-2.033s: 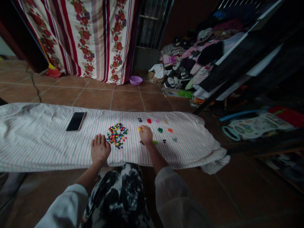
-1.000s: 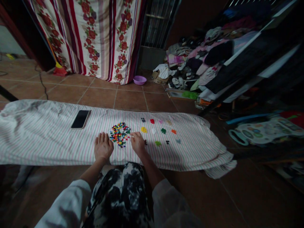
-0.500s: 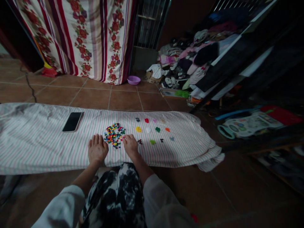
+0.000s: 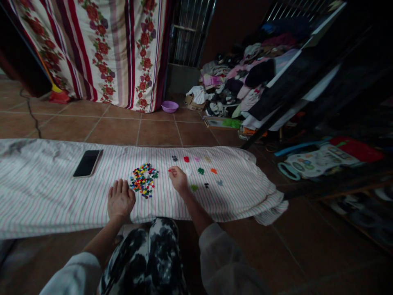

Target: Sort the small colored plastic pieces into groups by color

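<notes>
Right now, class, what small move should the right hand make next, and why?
Probably carry the red piece pinched in the right hand to the red cluster beyond it: their colours match, and nearby groups, like the dark green cluster and the orange cluster, each show a single colour.

Dim light, paler over the striped cloth (image 4: 242, 196), with near-black shadow and soft detail beyond its right end.

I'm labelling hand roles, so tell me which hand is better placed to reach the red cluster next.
Probably the right hand: it's nearer the red cluster and seems to pinch a small red piece. The left hand lies flat on the striped cloth, left of the multicoloured pile.
</notes>
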Demonstrator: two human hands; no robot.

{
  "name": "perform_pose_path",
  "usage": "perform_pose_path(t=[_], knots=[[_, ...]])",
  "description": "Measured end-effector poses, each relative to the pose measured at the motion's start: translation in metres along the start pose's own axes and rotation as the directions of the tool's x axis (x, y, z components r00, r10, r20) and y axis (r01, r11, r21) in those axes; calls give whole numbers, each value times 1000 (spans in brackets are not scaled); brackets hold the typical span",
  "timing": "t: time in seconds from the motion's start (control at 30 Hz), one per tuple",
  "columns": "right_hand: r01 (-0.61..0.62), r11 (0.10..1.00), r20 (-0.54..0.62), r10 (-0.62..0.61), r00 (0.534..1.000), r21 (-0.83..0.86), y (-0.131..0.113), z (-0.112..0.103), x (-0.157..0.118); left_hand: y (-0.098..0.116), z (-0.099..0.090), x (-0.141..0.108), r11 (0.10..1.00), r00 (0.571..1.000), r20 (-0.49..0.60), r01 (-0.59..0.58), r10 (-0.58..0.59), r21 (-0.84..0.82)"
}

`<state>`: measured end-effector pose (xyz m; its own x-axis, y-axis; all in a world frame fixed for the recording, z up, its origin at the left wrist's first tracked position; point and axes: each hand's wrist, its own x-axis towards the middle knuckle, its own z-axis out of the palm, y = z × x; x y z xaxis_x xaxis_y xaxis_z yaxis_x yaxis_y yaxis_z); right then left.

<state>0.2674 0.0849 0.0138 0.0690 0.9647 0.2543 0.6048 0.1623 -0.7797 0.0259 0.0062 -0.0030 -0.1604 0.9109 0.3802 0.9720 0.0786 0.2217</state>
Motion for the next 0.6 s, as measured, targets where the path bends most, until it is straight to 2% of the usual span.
perform_pose_path(t=[0.13,0.27,0.47,0.6], knots=[[-109,985,-92,97,991,-134,25,-36,41,0,1,0,1000,1000,-3,1,-1,-10],[-200,932,-115,173,978,-303,48,-61,76,-1,3,0,1000,1000,-10,-7,7,17],[-261,871,-117,234,965,-415,62,-62,108,-2,5,1,1000,1000,-2,1,-1,10],[-237,864,-106,213,971,-443,67,-57,120,-1,5,1,1000,1000,-16,13,-12,14]])
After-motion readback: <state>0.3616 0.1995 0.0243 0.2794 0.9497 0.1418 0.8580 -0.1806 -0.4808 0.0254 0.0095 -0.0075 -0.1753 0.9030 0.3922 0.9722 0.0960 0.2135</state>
